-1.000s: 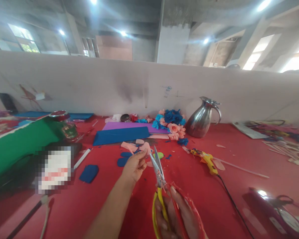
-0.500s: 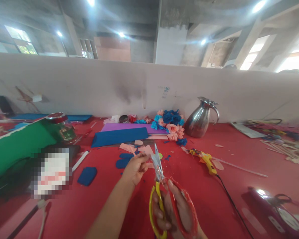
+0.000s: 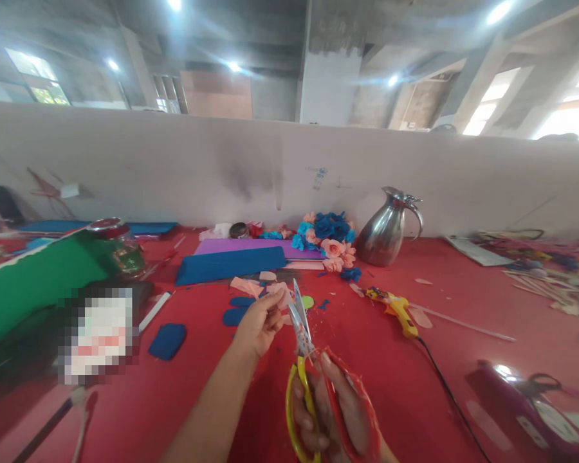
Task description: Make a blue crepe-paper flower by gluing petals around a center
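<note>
My left hand [image 3: 258, 321] pinches a small pink paper piece [image 3: 282, 294] between thumb and fingertips, held up just above the red table [image 3: 367, 360], mid-frame. My right hand [image 3: 335, 415] is closed through the yellow and red loops of the scissors [image 3: 300, 328]; the blades point up and stand slightly apart, with the tips right beside the pink piece. Containers: a steel jug [image 3: 388, 228] stands upright at the back by the white partition wall [image 3: 174, 167], contents hidden. A glass jar with red lid [image 3: 120, 247] is at left, contents too blurred to tell. Paper flowers [image 3: 330, 238] are heaped just left of the jug. A blue foam sheet [image 3: 229, 263] lies behind my hands and a yellow glue gun [image 3: 395, 308] lies to the right, cord trailing toward me. Bare red tabletop lies between the glue gun cord and the scissors, and left of my forearm up to a blue cutout [image 3: 168, 339].
</note>
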Available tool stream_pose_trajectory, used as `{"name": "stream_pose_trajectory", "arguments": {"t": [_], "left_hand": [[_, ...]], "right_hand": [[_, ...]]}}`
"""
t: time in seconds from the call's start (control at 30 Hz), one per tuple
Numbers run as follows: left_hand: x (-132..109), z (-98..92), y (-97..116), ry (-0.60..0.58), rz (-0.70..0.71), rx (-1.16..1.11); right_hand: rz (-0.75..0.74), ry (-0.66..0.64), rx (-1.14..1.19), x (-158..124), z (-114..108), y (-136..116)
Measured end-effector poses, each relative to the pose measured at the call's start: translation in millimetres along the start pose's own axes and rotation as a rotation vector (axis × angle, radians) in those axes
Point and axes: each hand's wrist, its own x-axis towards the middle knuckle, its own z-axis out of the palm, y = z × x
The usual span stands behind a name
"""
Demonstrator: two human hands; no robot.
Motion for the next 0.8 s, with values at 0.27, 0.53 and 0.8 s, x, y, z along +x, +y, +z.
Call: {"name": "stream_pose_trajectory", "arguments": {"t": [0.27, 0.53, 0.8], "left_hand": [[2, -2.9, -1, -0.026, 0.052, 0.087], [4, -5.3, -3, -0.063, 0.085, 0.146], [3, -3.7, -3, -0.066, 0.102, 0.181]], "right_hand": [[-0.025, 0.008, -0.034, -2, -8, -3], [-0.086, 0.152, -0.218, -2, -6, 2], [-0.033, 0.067, -0.175, -4, -18, 1]]}}
